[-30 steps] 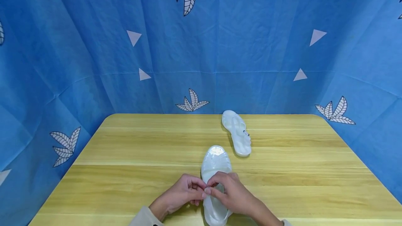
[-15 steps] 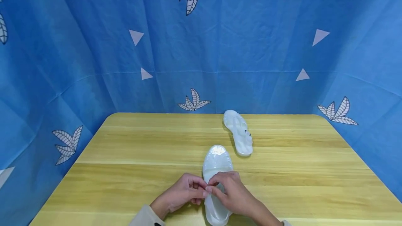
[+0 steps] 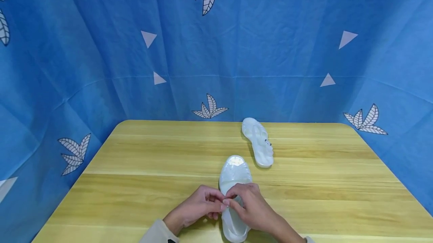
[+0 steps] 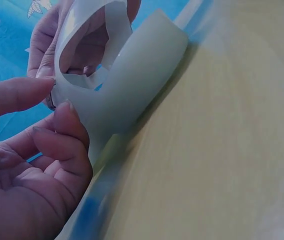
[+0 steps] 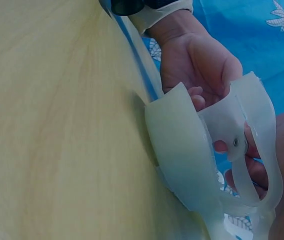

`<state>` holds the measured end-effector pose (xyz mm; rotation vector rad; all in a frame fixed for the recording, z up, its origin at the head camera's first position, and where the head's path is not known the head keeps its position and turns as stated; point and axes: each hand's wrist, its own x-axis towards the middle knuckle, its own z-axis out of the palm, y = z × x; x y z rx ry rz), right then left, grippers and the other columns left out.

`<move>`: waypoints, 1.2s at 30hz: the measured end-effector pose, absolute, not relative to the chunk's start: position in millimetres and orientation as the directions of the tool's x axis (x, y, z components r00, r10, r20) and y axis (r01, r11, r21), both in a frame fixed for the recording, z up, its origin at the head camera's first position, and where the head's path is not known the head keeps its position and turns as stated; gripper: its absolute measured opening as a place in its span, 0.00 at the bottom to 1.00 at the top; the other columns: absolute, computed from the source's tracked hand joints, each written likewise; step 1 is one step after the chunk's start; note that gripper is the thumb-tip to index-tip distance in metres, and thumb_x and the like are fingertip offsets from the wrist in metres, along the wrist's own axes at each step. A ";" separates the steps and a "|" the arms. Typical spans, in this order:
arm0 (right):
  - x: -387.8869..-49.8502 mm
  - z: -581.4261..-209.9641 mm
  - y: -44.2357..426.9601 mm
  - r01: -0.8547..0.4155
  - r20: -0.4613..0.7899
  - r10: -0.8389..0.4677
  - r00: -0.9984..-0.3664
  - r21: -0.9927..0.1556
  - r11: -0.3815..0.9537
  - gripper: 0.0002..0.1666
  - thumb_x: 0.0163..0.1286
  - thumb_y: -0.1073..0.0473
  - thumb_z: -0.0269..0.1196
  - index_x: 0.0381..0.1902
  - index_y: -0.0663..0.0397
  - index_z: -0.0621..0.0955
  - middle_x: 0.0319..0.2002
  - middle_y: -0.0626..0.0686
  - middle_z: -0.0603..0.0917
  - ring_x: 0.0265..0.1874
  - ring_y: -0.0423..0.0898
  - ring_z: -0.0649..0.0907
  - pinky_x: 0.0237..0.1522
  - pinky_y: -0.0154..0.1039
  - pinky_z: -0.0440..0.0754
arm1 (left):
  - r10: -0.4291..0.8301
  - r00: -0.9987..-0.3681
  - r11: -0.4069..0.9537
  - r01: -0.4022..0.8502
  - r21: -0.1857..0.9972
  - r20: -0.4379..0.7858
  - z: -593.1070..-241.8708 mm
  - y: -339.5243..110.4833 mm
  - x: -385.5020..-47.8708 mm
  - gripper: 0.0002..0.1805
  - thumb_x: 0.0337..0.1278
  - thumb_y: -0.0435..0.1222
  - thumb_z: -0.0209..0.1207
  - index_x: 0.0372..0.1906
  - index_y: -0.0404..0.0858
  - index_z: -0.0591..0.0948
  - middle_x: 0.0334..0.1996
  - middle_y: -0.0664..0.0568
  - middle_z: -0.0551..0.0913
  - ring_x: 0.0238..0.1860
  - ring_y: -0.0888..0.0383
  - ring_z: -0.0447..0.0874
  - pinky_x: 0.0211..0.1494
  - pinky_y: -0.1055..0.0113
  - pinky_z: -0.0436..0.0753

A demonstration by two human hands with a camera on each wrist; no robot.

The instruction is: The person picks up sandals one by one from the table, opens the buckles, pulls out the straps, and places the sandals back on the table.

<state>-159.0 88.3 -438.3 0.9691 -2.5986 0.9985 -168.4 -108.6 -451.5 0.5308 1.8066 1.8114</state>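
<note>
A white sandal (image 3: 235, 171) lies on the table in front of me, its toe pointing away. At its left side my left hand (image 3: 203, 206) pinches the strap by a small metal fastener (image 4: 52, 97). My right hand (image 3: 249, 206) reaches over the sandal and pinches the same strap, its fingertips meeting the left ones. The right wrist view shows a round metal stud (image 5: 236, 142) on the strap's inner face, between the fingers. Both hands' fingertips hide part of the fastener, so I cannot tell whether it is fastened.
A second white sandal (image 3: 262, 153) lies farther back and slightly right, with a small metal buckle (image 3: 267, 142) on its side. The wooden table (image 3: 142, 190) ends at a blue curtain (image 3: 280, 47) with leaf prints, which hangs around its back and sides.
The head view has shifted slightly, so everything appears a little farther right. Both hands keep their pinch on the strap, with hardly any visible movement.
</note>
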 end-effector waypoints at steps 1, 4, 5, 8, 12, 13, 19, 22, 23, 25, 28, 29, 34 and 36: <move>-158.6 -438.5 88.1 -0.639 0.392 -0.506 -0.768 -0.525 0.563 0.02 0.63 0.52 0.63 0.30 0.39 0.81 0.30 0.31 0.81 0.35 0.29 0.79 0.46 0.46 0.68 | 0.613 -0.785 0.024 -0.090 0.996 -0.086 -451.4 -108.7 -168.3 0.16 0.53 0.31 0.61 0.41 0.19 0.77 0.23 0.56 0.79 0.20 0.63 0.74 0.23 0.74 0.72; -157.4 -438.8 87.6 -0.632 0.388 -0.501 -0.774 -0.517 0.576 0.03 0.64 0.52 0.62 0.30 0.39 0.81 0.30 0.32 0.81 0.36 0.30 0.79 0.46 0.47 0.67 | 0.618 -0.781 0.015 -0.098 0.995 -0.086 -451.3 -108.8 -168.0 0.17 0.53 0.30 0.61 0.41 0.18 0.76 0.23 0.56 0.79 0.20 0.63 0.74 0.23 0.74 0.72; -156.9 -438.7 87.6 -0.629 0.385 -0.500 -0.776 -0.518 0.579 0.03 0.64 0.51 0.62 0.30 0.39 0.81 0.30 0.32 0.81 0.36 0.31 0.79 0.47 0.47 0.66 | 0.620 -0.780 0.010 -0.102 0.995 -0.086 -451.3 -108.8 -168.1 0.17 0.53 0.30 0.61 0.41 0.18 0.76 0.23 0.56 0.79 0.20 0.63 0.74 0.23 0.74 0.73; -156.2 -438.2 87.7 -0.623 0.379 -0.497 -0.781 -0.521 0.583 0.03 0.64 0.51 0.62 0.31 0.39 0.80 0.30 0.33 0.81 0.37 0.31 0.79 0.47 0.47 0.66 | 0.625 -0.776 -0.004 -0.112 0.994 -0.084 -451.6 -108.8 -168.7 0.18 0.53 0.31 0.61 0.42 0.17 0.75 0.23 0.56 0.79 0.20 0.64 0.74 0.24 0.75 0.73; -156.2 -437.2 87.6 -0.622 0.375 -0.498 -0.782 -0.530 0.577 0.03 0.64 0.51 0.62 0.31 0.39 0.80 0.30 0.33 0.81 0.37 0.31 0.79 0.47 0.47 0.66 | 0.635 -0.768 -0.022 -0.124 0.992 -0.082 -452.7 -109.3 -169.3 0.19 0.53 0.31 0.61 0.42 0.16 0.74 0.24 0.57 0.79 0.20 0.64 0.74 0.24 0.75 0.73; -156.2 -437.1 87.5 -0.622 0.375 -0.499 -0.781 -0.530 0.576 0.03 0.64 0.51 0.62 0.30 0.39 0.80 0.31 0.33 0.81 0.37 0.31 0.79 0.47 0.47 0.66 | 0.637 -0.766 -0.025 -0.126 0.992 -0.082 -453.1 -109.5 -169.4 0.19 0.54 0.31 0.61 0.42 0.15 0.74 0.24 0.57 0.79 0.21 0.64 0.74 0.24 0.75 0.73; -155.5 -437.2 86.2 -0.628 0.383 -0.498 -0.778 -0.513 0.586 0.03 0.63 0.52 0.63 0.30 0.40 0.80 0.31 0.33 0.81 0.37 0.32 0.79 0.47 0.47 0.65 | 0.661 -0.744 -0.062 -0.177 0.982 -0.092 -455.4 -110.5 -170.1 0.22 0.54 0.30 0.60 0.44 0.13 0.69 0.25 0.56 0.78 0.22 0.64 0.74 0.26 0.75 0.75; -154.9 -437.4 85.5 -0.629 0.393 -0.491 -0.777 -0.503 0.593 0.02 0.63 0.52 0.63 0.30 0.40 0.80 0.30 0.33 0.80 0.36 0.32 0.79 0.47 0.47 0.65 | 0.676 -0.730 -0.090 -0.217 0.972 -0.100 -456.1 -110.6 -170.3 0.22 0.54 0.30 0.59 0.44 0.14 0.68 0.27 0.56 0.78 0.23 0.64 0.74 0.27 0.75 0.77; -154.7 -437.6 85.3 -0.630 0.398 -0.489 -0.776 -0.499 0.595 0.03 0.63 0.52 0.63 0.30 0.40 0.79 0.30 0.33 0.80 0.36 0.32 0.79 0.48 0.47 0.65 | 0.679 -0.727 -0.096 -0.226 0.969 -0.102 -456.2 -110.6 -170.3 0.20 0.54 0.30 0.59 0.42 0.15 0.69 0.27 0.56 0.78 0.23 0.64 0.75 0.28 0.75 0.77; -154.3 -438.1 85.2 -0.636 0.414 -0.482 -0.772 -0.493 0.594 0.03 0.64 0.53 0.63 0.30 0.41 0.79 0.30 0.33 0.80 0.35 0.31 0.79 0.48 0.47 0.65 | 0.687 -0.719 -0.106 -0.242 0.965 -0.105 -456.2 -110.6 -170.0 0.14 0.55 0.30 0.59 0.39 0.21 0.73 0.27 0.56 0.78 0.23 0.64 0.75 0.28 0.75 0.77; -153.7 -439.0 85.5 -0.643 0.440 -0.469 -0.766 -0.489 0.590 0.03 0.64 0.54 0.62 0.30 0.43 0.79 0.29 0.33 0.80 0.34 0.31 0.79 0.48 0.47 0.65 | 0.698 -0.708 -0.114 -0.255 0.960 -0.105 -456.7 -110.8 -169.8 0.09 0.56 0.30 0.59 0.38 0.28 0.75 0.27 0.56 0.77 0.24 0.64 0.75 0.28 0.75 0.78; -153.6 -439.3 85.6 -0.643 0.445 -0.465 -0.765 -0.490 0.588 0.03 0.65 0.54 0.62 0.30 0.43 0.79 0.29 0.33 0.80 0.34 0.31 0.79 0.48 0.48 0.65 | 0.701 -0.706 -0.114 -0.256 0.960 -0.105 -457.0 -110.9 -169.8 0.10 0.56 0.30 0.58 0.38 0.27 0.74 0.27 0.56 0.77 0.24 0.65 0.75 0.28 0.74 0.78; -153.5 -440.0 85.4 -0.630 0.443 -0.448 -0.776 -0.507 0.589 0.03 0.65 0.55 0.61 0.31 0.44 0.79 0.29 0.34 0.81 0.35 0.32 0.80 0.49 0.48 0.66 | 0.709 -0.699 -0.119 -0.252 0.960 -0.096 -458.9 -111.6 -170.5 0.23 0.57 0.31 0.58 0.46 0.14 0.64 0.27 0.56 0.77 0.24 0.65 0.75 0.29 0.74 0.78; -153.6 -439.9 85.0 -0.621 0.437 -0.442 -0.783 -0.515 0.591 0.03 0.66 0.55 0.61 0.31 0.45 0.79 0.29 0.34 0.82 0.35 0.32 0.80 0.49 0.48 0.66 | 0.709 -0.699 -0.126 -0.256 0.959 -0.093 -459.4 -111.8 -171.1 0.21 0.58 0.32 0.58 0.44 0.15 0.67 0.28 0.56 0.77 0.24 0.65 0.75 0.29 0.74 0.78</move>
